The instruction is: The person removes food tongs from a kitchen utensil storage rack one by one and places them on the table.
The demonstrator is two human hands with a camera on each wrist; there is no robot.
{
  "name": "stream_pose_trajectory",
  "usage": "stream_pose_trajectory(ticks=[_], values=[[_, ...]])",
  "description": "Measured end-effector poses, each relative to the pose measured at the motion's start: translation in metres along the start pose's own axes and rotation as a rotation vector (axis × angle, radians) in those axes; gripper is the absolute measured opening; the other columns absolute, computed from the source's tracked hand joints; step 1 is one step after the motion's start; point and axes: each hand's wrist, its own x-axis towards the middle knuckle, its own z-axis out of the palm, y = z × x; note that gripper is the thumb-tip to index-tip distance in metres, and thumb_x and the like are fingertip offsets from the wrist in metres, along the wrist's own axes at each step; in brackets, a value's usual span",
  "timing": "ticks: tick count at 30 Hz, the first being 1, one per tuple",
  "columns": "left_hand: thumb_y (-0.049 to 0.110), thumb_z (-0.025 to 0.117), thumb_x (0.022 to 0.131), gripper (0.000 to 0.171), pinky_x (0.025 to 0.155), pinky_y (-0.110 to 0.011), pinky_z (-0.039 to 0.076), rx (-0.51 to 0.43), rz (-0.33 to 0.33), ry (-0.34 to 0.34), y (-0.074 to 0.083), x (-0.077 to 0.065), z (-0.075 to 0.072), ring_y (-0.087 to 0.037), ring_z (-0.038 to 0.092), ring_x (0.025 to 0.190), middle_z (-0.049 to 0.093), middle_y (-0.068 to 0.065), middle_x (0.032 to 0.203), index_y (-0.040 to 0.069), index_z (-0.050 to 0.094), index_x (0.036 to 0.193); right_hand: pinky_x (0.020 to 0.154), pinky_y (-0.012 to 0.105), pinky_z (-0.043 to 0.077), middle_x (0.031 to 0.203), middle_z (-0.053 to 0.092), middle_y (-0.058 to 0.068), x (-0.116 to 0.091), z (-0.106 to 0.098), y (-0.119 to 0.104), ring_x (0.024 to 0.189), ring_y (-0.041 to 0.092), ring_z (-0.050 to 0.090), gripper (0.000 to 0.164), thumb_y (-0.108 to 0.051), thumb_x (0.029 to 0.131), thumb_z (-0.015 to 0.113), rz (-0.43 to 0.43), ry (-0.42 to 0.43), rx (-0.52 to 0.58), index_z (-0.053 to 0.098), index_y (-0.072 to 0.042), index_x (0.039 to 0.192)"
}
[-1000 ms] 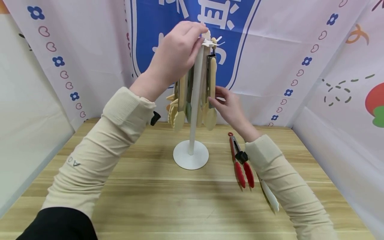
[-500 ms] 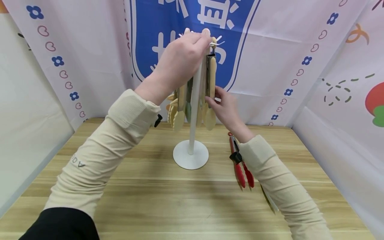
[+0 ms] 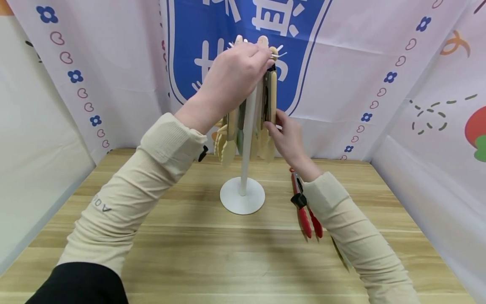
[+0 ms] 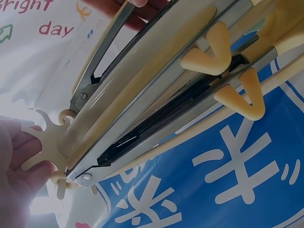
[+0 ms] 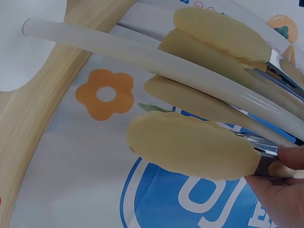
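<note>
Lower than a second ago, the left hand grips the top of the stand. Just right of the stand, the right hand pinches the tongs by the handle. They look light, stiff, springy and smooth-headed; mid-handle seems the surest hold. Their long axis runs upright alongside the stand, ring up, head down.

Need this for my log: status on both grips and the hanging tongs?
Left grip on hooked stand top. Right grip pinching cream tongs. Other hanging tongs close, possible snag; red tongs apart on table.
</note>
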Motion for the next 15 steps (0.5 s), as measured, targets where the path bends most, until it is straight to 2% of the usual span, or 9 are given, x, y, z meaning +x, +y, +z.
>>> stream_pose_trajectory(ticks=[7, 15], values=[[0.021, 0.035, 0.100, 0.036, 0.081, -0.030, 0.050, -0.012, -0.040, -0.029, 0.0026, 0.0003, -0.0025, -0.024, 0.060, 0.085, 0.064, -0.016, 0.102, -0.004, 0.059, 0.107, 0.078, 0.033, 0.051, 0.098, 0.062, 0.021, 0.0005, -0.0017, 0.0004, 0.095, 0.025, 0.060, 0.026, -0.001, 0.090, 0.054, 0.002, 0.015, 0.040, 0.054, 0.008, 0.114], [0.022, 0.035, 0.100, 0.036, 0.081, -0.031, 0.050, -0.013, -0.040, -0.029, 0.0031, 0.0001, -0.0027, -0.024, 0.060, 0.085, 0.064, -0.014, 0.096, -0.003, 0.060, 0.103, 0.072, 0.030, 0.048, 0.101, 0.061, 0.023, 0.0020, -0.0066, 0.0037, 0.091, 0.024, 0.059, 0.027, 0.000, 0.090, 0.052, -0.018, 0.016, 0.066, 0.053, 0.008, 0.116]])
